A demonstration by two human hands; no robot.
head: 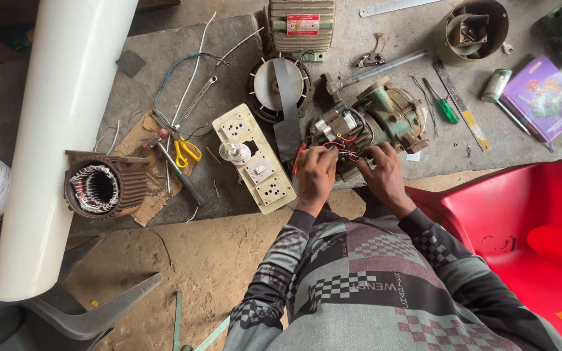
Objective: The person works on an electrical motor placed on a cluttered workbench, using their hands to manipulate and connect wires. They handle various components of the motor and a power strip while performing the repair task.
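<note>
— Looking down over the stone bench (229, 39), the biggest thing is that white pipe (66, 130) slanting across the left side, propped clear of the working space.

— And the red plastic chair (528, 227) on the right, pushed just beside the person.

— Right. Centre stage, the green motor (385, 117) lies on its side at the bench's near edge, open wiring end turned toward the person so it's within easy reach.

— Both hands are on it?

— Yes. Left hand (315, 177) has its fingers curled down onto the red wires (336, 148), apparently pinching them, though the tips are hidden. Right hand (383, 170) is bent the same way, fingertips pressed into the same wiring end; whether it actually grips something I can't tell.

— What's around them?

— A brown winding core (102, 187) far left, a cream socket board (255, 159) just beside the left hand, yellow scissors (187, 153), and a small green screwdriver (445, 107) behind the motor.
</note>
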